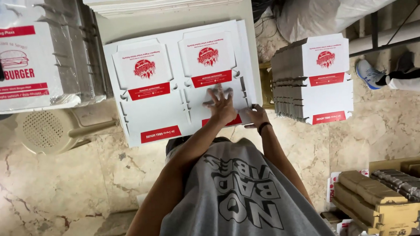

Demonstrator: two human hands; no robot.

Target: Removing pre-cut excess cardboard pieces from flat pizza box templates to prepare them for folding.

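While a bundle of printed cartons lies at far left, the white die-cut sheet with two box blanks is flat on the table, seemingly not yet separated. On its right blank the left hand presses down, fingers spread, gripping nothing; the right hand curls at the sheet's right edge, its hold hard to judge. A stack of finished blanks stands to the right, suggesting work well underway. Fingertips at the edge are hidden
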